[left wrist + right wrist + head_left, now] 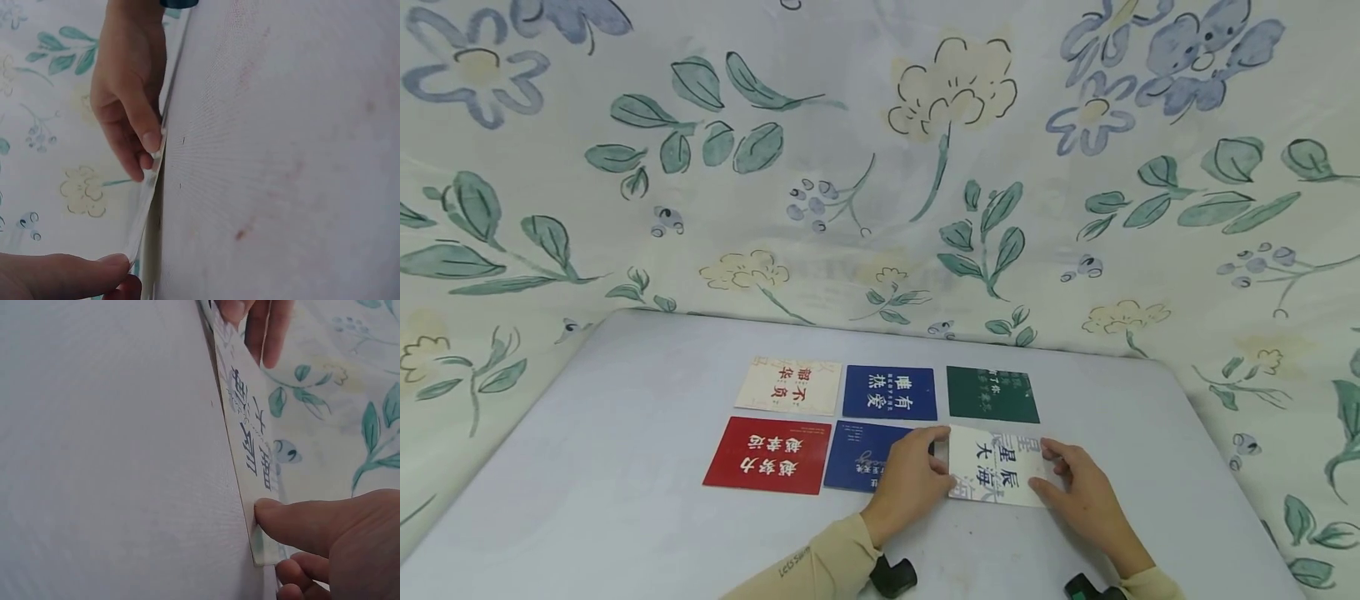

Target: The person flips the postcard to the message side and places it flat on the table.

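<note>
Both hands hold a white card [996, 468] with dark blue Chinese characters, near the front right of a group of cards. My left hand [910, 482] pinches its left edge and covers part of a blue card [852, 457]. At the opposite edge my right hand [1084, 496] grips it between thumb and fingers. In the right wrist view the white card [247, 444] is seen at a slant, with the right thumb [300, 519] on its face. The left wrist view shows it nearly edge-on, with the left thumb [69, 272] low in the picture.
Behind lie a cream card [786, 386], a second blue card [891, 392] and a dark green card [992, 394]. A red card [767, 456] is at the front left. All are on a white table [625, 433]. A floral cloth [850, 167] hangs behind the table.
</note>
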Demonstrator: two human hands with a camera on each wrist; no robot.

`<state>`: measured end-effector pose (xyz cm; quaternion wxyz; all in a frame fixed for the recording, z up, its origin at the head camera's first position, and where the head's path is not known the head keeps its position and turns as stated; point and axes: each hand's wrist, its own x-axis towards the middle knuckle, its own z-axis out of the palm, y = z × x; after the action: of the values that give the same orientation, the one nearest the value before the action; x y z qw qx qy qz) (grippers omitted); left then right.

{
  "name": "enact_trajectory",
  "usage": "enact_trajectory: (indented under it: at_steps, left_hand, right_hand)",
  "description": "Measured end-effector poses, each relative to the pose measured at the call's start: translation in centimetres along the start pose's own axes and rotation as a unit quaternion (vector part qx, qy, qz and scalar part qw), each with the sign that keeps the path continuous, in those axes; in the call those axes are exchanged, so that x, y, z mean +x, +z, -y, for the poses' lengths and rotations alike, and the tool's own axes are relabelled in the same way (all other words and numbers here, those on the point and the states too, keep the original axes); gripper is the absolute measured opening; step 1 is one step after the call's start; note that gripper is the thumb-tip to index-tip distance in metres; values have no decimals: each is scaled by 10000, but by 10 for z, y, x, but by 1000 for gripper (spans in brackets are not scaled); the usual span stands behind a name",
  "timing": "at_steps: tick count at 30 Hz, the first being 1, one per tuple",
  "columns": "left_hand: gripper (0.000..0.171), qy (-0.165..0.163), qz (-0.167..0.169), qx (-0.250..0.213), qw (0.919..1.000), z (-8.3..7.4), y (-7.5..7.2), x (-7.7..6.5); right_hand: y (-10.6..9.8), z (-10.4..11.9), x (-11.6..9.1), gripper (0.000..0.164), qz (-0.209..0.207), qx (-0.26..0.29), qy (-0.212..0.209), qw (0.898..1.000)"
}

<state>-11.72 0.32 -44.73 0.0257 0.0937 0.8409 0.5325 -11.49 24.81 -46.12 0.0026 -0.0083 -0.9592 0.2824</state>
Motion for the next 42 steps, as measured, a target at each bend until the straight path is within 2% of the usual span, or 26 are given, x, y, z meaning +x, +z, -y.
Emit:
enact_trajectory:
  at_steps: [5, 13, 19, 24, 28, 35, 42]
  left_hand:
    - [48, 119, -44, -93, 9999, 2, 1, 1]
    - [44, 119, -87, -378, 9992, 3, 4, 3]
    - [44, 130, -76, -522, 9985, 4, 4, 3]
    - [44, 278, -95, -538, 9981, 4, 5, 2]
    - [45, 381, -81, -521, 9979, 4, 5, 2]
    - [43, 432, -136, -570, 9973, 2, 3, 1]
    - [44, 558, -165, -372, 9976, 2, 2, 2]
  right_hand:
    - [0, 2, 0, 59, -95, 7, 244, 9997]
    - [-3, 4, -1, 60, -109, 116, 814, 9966]
    - [-2, 1, -1, 54, -185, 491, 932, 9943]
    - [0, -3, -1, 41, -637, 742, 842, 9916]
    - [0, -3, -1, 34, -910, 1008, 923, 9864]
    - [-1, -2, 0, 34, -998, 1682, 1069, 9748]
    - [1, -3, 1, 33, -1250, 1815, 1136, 9688]
